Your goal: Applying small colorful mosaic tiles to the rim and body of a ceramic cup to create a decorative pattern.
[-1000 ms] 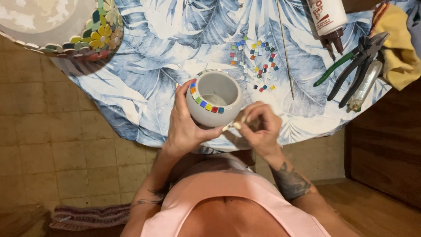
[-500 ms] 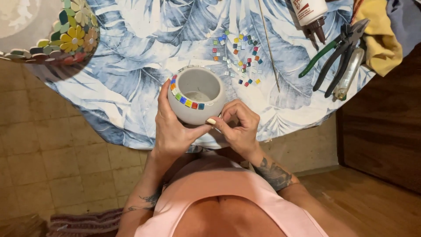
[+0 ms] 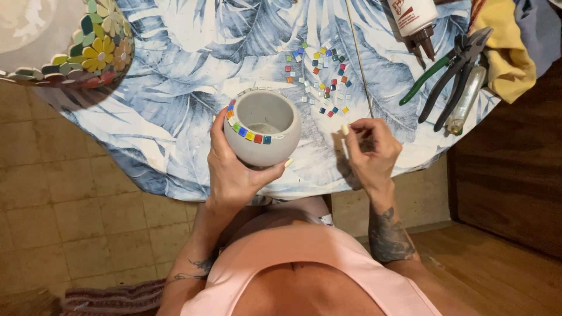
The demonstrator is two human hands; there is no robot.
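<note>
Away from the pot comes the right hand [image 3: 370, 147], now well clear of it to the right, fingers curled and pinching a small pale piece at the thumb tip. Left hand [image 3: 234, 169] wraps the round grey pot [image 3: 262, 134] from below, thumb on its right side, holding it just above the counter [image 3: 175, 117] edge; a row of coloured tiles runs along the pot's rim. Loose mosaic tiles [image 3: 319, 82] lie scattered just beyond the pot. Farther right of the pot, nippers [image 3: 453, 73] and a glue bottle [image 3: 417, 20] rest.
</note>
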